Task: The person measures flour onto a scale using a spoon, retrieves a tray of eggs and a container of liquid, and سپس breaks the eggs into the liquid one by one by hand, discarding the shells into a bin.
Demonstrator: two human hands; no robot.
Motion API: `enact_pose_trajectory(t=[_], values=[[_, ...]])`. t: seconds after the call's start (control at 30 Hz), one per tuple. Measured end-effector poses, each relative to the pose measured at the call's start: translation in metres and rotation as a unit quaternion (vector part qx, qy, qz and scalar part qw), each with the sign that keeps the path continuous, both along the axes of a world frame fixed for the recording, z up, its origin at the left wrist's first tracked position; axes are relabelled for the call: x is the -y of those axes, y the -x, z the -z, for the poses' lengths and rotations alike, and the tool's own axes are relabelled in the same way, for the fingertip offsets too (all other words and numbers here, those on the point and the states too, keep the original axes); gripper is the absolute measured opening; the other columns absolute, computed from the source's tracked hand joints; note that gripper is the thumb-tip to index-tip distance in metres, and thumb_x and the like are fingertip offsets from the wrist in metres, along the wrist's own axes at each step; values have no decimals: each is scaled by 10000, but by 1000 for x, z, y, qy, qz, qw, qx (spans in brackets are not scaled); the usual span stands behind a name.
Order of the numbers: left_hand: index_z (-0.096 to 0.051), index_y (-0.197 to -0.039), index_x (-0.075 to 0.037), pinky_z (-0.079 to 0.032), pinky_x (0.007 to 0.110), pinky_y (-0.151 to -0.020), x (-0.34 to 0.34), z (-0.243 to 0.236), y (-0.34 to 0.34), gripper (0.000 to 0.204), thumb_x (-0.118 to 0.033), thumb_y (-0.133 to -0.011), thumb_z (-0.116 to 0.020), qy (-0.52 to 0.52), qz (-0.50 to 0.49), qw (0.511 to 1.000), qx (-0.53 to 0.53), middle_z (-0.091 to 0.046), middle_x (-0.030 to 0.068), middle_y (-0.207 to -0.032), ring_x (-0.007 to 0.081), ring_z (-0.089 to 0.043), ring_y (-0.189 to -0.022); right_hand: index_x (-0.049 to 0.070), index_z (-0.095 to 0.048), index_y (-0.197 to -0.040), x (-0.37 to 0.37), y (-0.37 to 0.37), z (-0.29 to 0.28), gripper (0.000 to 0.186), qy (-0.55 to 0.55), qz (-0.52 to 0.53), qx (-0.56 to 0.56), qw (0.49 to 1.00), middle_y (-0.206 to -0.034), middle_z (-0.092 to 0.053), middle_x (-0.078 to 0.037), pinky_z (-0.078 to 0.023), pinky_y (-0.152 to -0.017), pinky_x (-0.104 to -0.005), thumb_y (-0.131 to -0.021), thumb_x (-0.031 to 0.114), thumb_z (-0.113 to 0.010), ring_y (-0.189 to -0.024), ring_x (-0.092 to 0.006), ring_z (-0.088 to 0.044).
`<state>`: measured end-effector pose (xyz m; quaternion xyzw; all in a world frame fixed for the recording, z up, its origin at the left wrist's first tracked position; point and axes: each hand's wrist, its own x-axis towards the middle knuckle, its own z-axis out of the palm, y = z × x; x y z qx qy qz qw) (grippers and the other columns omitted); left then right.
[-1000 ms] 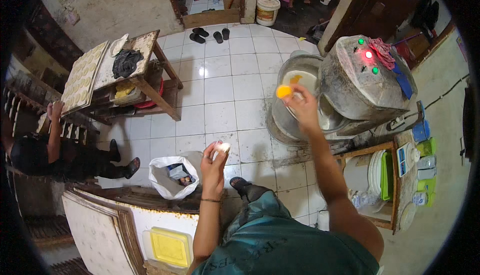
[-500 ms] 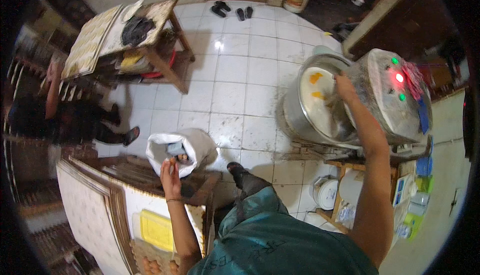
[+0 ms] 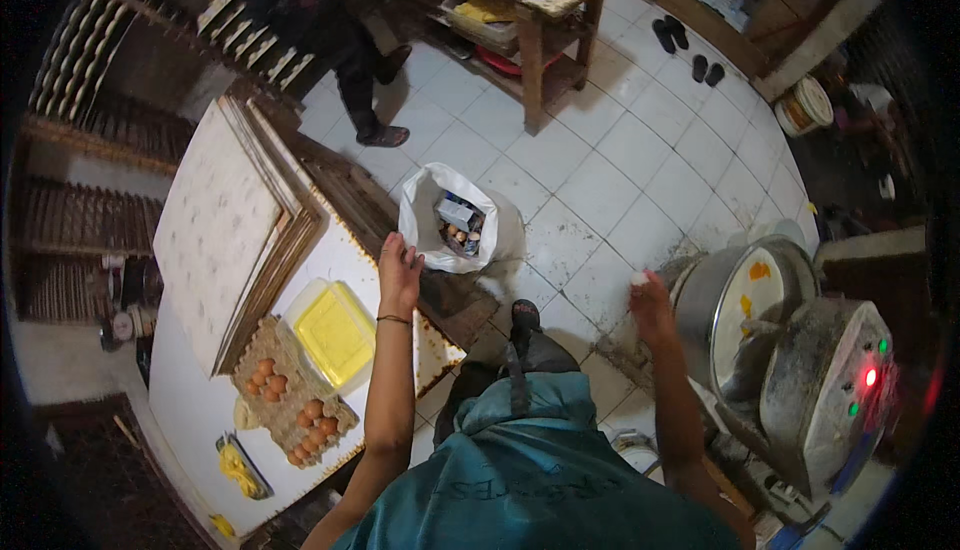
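Note:
My left hand (image 3: pixel 400 275) is beside the rim of a white sack (image 3: pixel 510 235), its fingers loosely apart with nothing visible in them. Inside the sack lie eggshells (image 3: pixel 462 236) and a light-blue box (image 3: pixel 456 214). Between the sack and the mixer, my right hand (image 3: pixel 652 308) is closed on a small whitish piece that looks like an eggshell (image 3: pixel 639 278). To its right stands a large steel mixing bowl (image 3: pixel 700 295) with orange yolk (image 3: pixel 759 270) on a pale mass. On the table at left, brown eggs (image 3: pixel 318 428) sit in a cardboard egg tray (image 3: pixel 262 338).
A yellow-lidded plastic box (image 3: pixel 335 335) and stacked boards (image 3: pixel 225 220) occupy the left table. The mixer housing (image 3: pixel 825 390) has lit lamps. Another person's leg (image 3: pixel 358 100) shows beyond the table. A wooden table (image 3: pixel 575 0) stands at the back; sandals (image 3: pixel 670 35) lie on the floor.
My view has turned left. My right hand has drawn back from the mixing bowl with the whitish piece. My left hand has moved off the sack's opening and its fingers have loosened.

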<state>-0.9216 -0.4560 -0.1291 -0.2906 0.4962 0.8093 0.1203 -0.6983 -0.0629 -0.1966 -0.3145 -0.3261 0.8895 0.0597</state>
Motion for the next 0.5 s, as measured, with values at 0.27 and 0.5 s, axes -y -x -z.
enact_pose_trajectory(t=[0.27,0.5], values=[[-384,-1270,-64,-338,369,-952,76,-127,-63,423,-204,-879,-463,115,-52,982,-143,-419,51,-1272,200,-417,-1164,149,-446,-1200,161,183,27,415,-88,-268,106,953,-983,-536,-26,-403,-685,-264,-801,189,-554,-768,-136,-472],[-419,-1235,-34,-345,355,-947,184,-156,-151,394,-192,-877,-468,227,-184,939,-181,-421,85,-1278,207,-424,-1153,125,-529,-1074,191,215,-9,286,-140,-269,87,949,-944,-508,3,-414,-675,-261,-806,227,-535,-800,-127,-495]])
